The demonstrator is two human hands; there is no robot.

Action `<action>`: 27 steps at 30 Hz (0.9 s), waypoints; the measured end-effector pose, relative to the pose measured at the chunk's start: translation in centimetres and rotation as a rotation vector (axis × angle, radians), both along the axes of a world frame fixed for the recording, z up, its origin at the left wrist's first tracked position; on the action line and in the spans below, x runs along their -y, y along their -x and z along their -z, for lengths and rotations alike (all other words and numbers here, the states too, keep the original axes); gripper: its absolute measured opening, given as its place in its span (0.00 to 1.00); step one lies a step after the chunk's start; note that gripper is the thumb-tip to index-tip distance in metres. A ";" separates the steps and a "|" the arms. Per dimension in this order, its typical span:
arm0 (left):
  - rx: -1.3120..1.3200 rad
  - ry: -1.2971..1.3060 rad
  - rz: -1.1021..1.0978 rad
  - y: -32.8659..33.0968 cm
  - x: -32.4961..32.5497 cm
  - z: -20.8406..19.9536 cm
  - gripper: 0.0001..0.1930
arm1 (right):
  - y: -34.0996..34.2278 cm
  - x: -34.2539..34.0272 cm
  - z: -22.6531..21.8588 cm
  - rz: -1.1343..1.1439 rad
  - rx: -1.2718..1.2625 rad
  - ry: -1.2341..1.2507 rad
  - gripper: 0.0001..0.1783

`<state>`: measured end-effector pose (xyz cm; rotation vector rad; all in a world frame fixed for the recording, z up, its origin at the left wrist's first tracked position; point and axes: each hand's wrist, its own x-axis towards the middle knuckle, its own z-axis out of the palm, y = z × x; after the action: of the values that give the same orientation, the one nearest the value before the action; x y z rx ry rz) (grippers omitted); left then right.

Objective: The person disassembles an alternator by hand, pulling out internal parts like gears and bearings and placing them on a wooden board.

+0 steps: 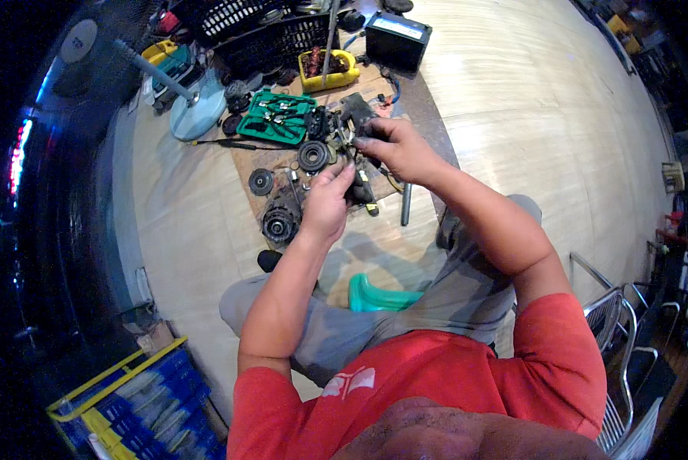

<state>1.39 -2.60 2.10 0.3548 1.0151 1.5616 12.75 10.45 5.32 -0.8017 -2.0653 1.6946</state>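
Both hands are close together over a brown cardboard sheet point(246, 162) on the floor. My right hand point(396, 149) is closed, with fingertips pinched at a small metal-looking piece too small to name. Just below and left of it, my left hand point(330, 201) is closed too, thumb and fingers meeting at the same spot; what they grip is partly hidden. A dark grooved pulley point(313, 156) lies left of the fingertips. Farther left are a smaller black wheel point(261, 182) and a round dark machine part with a pulley point(280, 222). Dark greasy parts point(357, 111) lie beyond my hands.
A green tool case point(275, 119) lies open beyond the pulley. Farther back stand a cut yellow container point(342, 77), a black battery point(398, 42) and a black crate point(271, 50). A metal tube point(405, 205) lies right of my hands. A green stool point(382, 297) shows between my legs.
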 end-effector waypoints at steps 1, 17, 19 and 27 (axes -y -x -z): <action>-0.017 -0.015 0.012 0.0 -0.1 0.1 0.10 | 0.0 0.2 0.0 0.008 -0.034 -0.004 0.13; -1.389 0.327 0.119 5.0 0.8 -3.4 0.13 | -0.4 -0.4 -0.6 -0.112 0.138 -0.299 0.13; -1.396 0.267 0.110 5.3 0.5 -3.2 0.12 | -0.6 -0.6 0.3 -0.193 0.162 -0.425 0.14; -1.496 0.212 0.106 5.5 0.7 -2.7 0.13 | -0.9 -0.1 1.4 -0.338 0.224 -0.516 0.14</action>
<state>-4.14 -3.32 4.79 1.4983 2.1779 0.8871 13.61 10.55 3.91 -0.5097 -2.7508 1.1504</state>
